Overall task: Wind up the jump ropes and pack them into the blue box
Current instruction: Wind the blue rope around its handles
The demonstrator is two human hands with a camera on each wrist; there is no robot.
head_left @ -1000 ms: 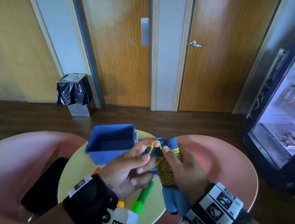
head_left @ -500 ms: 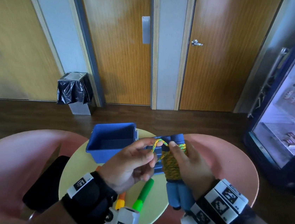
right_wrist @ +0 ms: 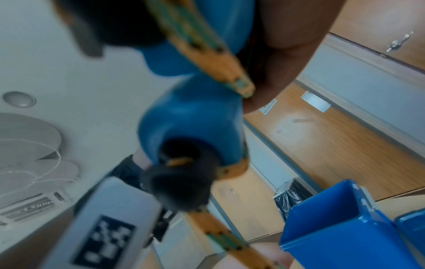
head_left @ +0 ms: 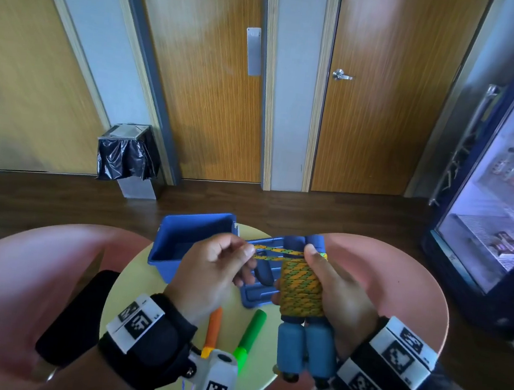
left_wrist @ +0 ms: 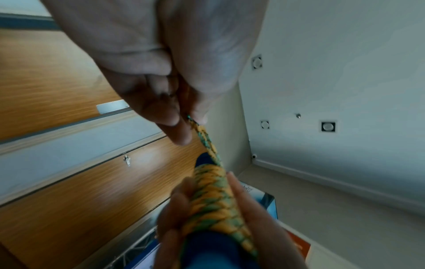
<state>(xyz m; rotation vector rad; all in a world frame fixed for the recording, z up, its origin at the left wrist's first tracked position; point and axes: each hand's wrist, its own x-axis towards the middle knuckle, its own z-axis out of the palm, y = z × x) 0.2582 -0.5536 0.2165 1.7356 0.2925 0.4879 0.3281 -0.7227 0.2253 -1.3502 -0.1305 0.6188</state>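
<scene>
My right hand (head_left: 331, 286) grips a jump rope bundle (head_left: 301, 288): orange-and-green cord wound round two blue handles (head_left: 305, 348), held upright above the table. My left hand (head_left: 218, 267) pinches a loop of that cord (head_left: 274, 253) and holds it taut to the left of the bundle's top. In the left wrist view the fingers (left_wrist: 177, 127) pinch the cord (left_wrist: 207, 140) just above the wound bundle (left_wrist: 214, 196). The blue box (head_left: 193, 239) stands open behind my left hand, its lid (head_left: 259, 288) lying beside it. The right wrist view shows the blue handles (right_wrist: 190, 125) close up and the box (right_wrist: 340, 223).
An orange handle (head_left: 213, 327) and a green handle (head_left: 249, 332) of other ropes lie on the small round yellow-green table (head_left: 130, 280). Pink chairs (head_left: 16, 270) flank it, a black phone (head_left: 75, 318) on the left one. A bin (head_left: 127, 156) stands by wooden doors, a drinks fridge (head_left: 506, 191) at right.
My left hand has pulled the cord loop out to the left, so it now runs taut from the bundle's top. The right hand keeps its grip on the bundle.
</scene>
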